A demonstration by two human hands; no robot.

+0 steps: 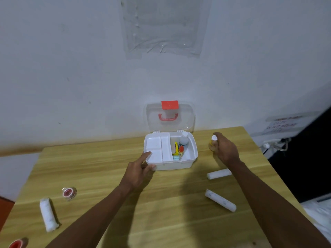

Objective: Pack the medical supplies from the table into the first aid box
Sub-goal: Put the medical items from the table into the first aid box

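The white first aid box (179,163) stands open at the back of the wooden table (161,212), its clear lid (152,119) with a red handle upright. A white tray fills its left half; bottles and small packs sit in the right half. My left hand (139,169) rests against the box's front left corner, forefinger on the rim. Right of the box, my right hand (223,149) grips a small yellowish bottle (213,142) with a white cap. White bandage rolls lie on the table: two on the right (219,174) (220,200), one on the left (48,214).
A small red and white tape roll (69,193) lies left of centre. Another red roll (17,244) shows at the bottom left corner. The box stands close to the wall. Cables and a socket (275,143) hang beyond the table's right edge.
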